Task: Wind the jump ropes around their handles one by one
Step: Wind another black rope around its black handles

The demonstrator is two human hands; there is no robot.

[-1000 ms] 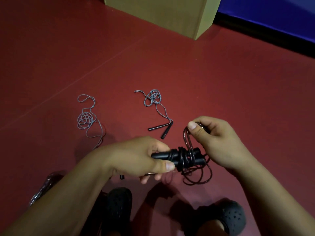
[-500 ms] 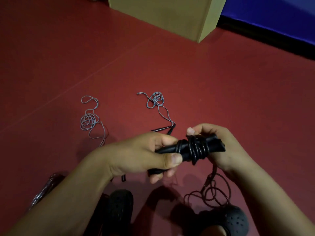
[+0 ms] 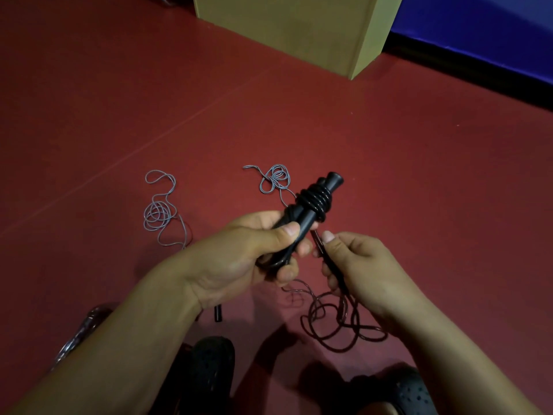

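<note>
My left hand [image 3: 248,253] grips the two black handles [image 3: 314,208] of a jump rope, held together and pointing up and to the right. Several turns of dark rope are wound round their upper part. My right hand [image 3: 356,265] pinches the dark rope [image 3: 318,244] just below the handles. The loose rest of that rope [image 3: 338,322] lies in loops on the red floor beneath my right wrist.
Two grey jump ropes lie loose on the floor: one [image 3: 160,211] at the left, one [image 3: 275,179] behind the handles. A cardboard box [image 3: 299,28] stands at the back. A small black piece [image 3: 217,313] and another rope [image 3: 80,333] lie near my black shoes [image 3: 209,363].
The handles have swung from lying level to pointing up and right. My right hand has left the wound part and moved down to pinch the rope below it.
</note>
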